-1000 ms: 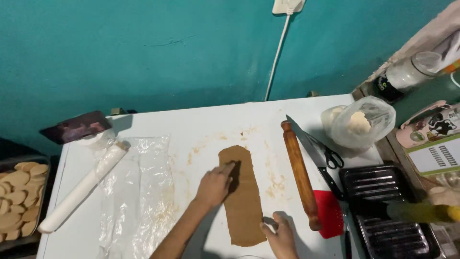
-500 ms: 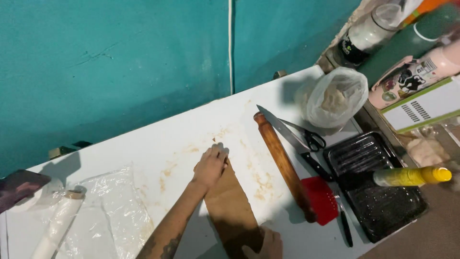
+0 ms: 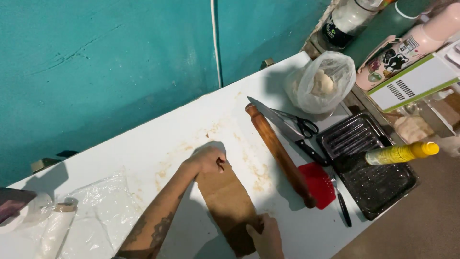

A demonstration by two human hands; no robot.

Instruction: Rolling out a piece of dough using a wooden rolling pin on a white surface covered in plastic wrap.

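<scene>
Long brown dough strip (image 3: pixel 229 201) lies flat near the front edge of the white tabletop (image 3: pixel 158 144), running from mid-table toward the front. Left hand (image 3: pixel 209 159) rests on the strip's far end, fingers curled narrow and pressing on it. Right hand (image 3: pixel 266 236) sits on the near end at the front edge, fingers bent down on the dough; how tight, cannot tell.

Wooden rolling pin (image 3: pixel 279 153) lies just right of the strip, apart from it. Beyond it: knife (image 3: pixel 282 128), scissors (image 3: pixel 302 125), red scraper (image 3: pixel 317 184), dark baking tray (image 3: pixel 371 168) at the right edge. Plastic wrap (image 3: pixel 103 216) lies toward the left front corner.
</scene>
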